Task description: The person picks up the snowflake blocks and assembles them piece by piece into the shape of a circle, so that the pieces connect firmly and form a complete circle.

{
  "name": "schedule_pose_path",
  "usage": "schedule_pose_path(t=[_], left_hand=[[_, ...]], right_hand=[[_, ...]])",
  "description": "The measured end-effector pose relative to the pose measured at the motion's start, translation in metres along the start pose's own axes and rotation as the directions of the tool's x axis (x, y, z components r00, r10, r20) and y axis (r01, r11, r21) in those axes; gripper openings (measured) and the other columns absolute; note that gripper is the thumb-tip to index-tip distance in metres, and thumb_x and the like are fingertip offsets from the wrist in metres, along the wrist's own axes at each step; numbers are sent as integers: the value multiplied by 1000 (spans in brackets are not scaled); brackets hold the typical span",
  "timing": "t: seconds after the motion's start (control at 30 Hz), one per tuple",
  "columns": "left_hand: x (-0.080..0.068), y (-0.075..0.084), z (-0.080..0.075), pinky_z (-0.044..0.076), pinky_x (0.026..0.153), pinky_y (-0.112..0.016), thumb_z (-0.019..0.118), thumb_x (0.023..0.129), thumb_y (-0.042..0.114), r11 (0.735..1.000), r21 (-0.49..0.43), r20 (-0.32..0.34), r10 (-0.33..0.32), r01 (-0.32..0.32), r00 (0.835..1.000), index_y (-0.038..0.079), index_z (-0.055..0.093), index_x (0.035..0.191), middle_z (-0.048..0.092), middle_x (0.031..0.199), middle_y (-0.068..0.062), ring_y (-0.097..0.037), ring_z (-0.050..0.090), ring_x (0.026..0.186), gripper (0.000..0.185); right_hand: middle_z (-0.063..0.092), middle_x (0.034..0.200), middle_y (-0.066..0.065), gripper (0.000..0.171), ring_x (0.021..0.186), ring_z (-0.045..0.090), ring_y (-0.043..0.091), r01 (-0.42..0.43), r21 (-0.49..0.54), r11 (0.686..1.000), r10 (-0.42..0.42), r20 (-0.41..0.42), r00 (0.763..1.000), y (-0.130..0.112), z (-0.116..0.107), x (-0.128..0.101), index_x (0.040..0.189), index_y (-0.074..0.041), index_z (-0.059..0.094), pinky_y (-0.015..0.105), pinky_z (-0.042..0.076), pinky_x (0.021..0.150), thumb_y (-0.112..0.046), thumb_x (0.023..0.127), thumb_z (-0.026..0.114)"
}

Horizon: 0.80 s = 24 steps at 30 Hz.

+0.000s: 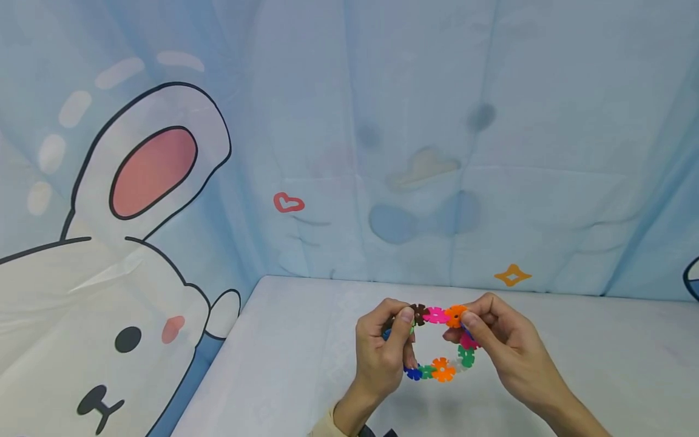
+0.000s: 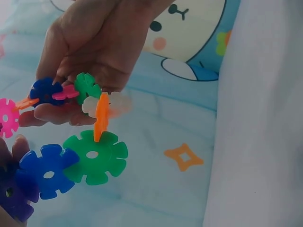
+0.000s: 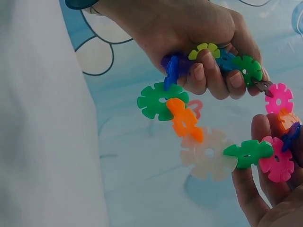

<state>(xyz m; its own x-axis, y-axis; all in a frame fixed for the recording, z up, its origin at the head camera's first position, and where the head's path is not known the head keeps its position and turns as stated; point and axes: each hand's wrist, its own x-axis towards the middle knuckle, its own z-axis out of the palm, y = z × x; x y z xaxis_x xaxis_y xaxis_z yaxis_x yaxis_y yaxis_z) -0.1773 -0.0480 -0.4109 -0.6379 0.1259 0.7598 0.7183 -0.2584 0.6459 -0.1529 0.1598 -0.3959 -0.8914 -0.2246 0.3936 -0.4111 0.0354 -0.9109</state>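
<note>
A ring of interlocking plastic snowflake discs (image 1: pixel 443 369) is held up above the white surface between both hands. My left hand (image 1: pixel 378 355) grips its left side, thumb on the brown disc (image 1: pixel 419 314); in the right wrist view its fingers curl round yellow, blue and green discs (image 3: pixel 248 71). At the upper right, my right hand (image 1: pixel 510 349) pinches the ring near an orange disc (image 1: pixel 455 316) and a dark blue one. Along the free lower stretch hang green, orange and whitish clear discs (image 3: pixel 208 153). In the left wrist view, a large green disc (image 2: pixel 94 158) joins a blue one.
The white tabletop (image 1: pixel 273 364) spreads beneath the hands. Behind it hangs a light blue cloth (image 1: pixel 415 91) with printed shapes, and a large printed rabbit (image 1: pixel 82 315) fills the left side.
</note>
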Motion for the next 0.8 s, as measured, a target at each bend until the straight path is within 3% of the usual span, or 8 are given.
schedule_pose_path(t=[0.27,0.5,0.67,0.8], left_hand=[[-1,0,-2,47,30,-26,46,106,-10,1000,19,12,-24,24,1000,-5,60,93,50,63,-20,-21,46,30,20],[-1,0,-4,48,30,-29,46,108,-5,996,-10,30,-86,87,996,-6,58,93,49,64,-22,-24,47,31,20],[3,-3,-5,50,31,-33,44,110,1,986,-49,47,-157,159,986,-8,55,92,49,65,-25,-32,46,33,23],[6,-5,-5,55,39,-30,45,112,9,954,-67,35,-290,291,957,-11,55,94,51,68,-34,-24,52,37,29]], right_hand=[[73,99,9,4,92,79,19,26,-16,1000,-26,10,1000,6,2,0,109,2,53,26,62,78,1,110,50],[73,102,6,7,92,78,21,11,-48,999,-11,9,1000,4,5,-1,107,1,52,28,63,77,-2,111,48],[75,101,9,8,92,78,23,-5,-45,999,5,3,1000,1,3,0,108,2,54,27,64,81,-4,111,49],[75,100,9,11,92,77,22,-48,-26,999,47,-23,999,5,3,3,110,3,55,27,65,83,-7,111,51]])
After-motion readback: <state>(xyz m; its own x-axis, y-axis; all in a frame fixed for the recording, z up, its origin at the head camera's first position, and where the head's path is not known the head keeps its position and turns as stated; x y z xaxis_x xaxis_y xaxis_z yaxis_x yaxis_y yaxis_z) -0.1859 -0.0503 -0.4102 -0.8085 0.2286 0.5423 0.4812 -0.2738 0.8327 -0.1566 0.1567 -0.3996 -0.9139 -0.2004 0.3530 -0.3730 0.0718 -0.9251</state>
